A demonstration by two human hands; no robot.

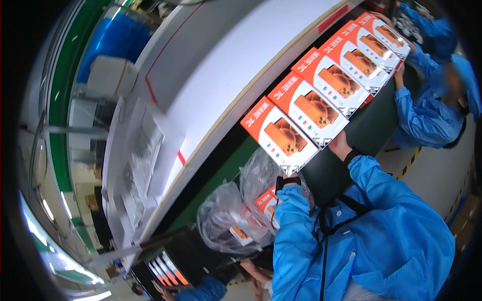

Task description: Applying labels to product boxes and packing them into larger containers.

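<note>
Several white-and-orange product boxes [281, 135] stand in a slanting row, overlapping one another, with orange gadgets pictured on their faces. My left hand [291, 175] grips the bottom end of the nearest box, its fingers mostly hidden beneath. At the lower corner of the second box [321, 118], my right hand [341, 145] is closed around the edge, thumb side showing. Both of my sleeves are blue, and a dark band circles each wrist.
A co-worker in blue [437, 105] has hands at the row's far end. Beside my left arm lie clear plastic bags [226, 215] with similar boxes inside. A white shelf [221, 65] runs along the dark green belt [371, 123]. Another person's sleeve [203, 290] shows near stacked boxes [165, 271].
</note>
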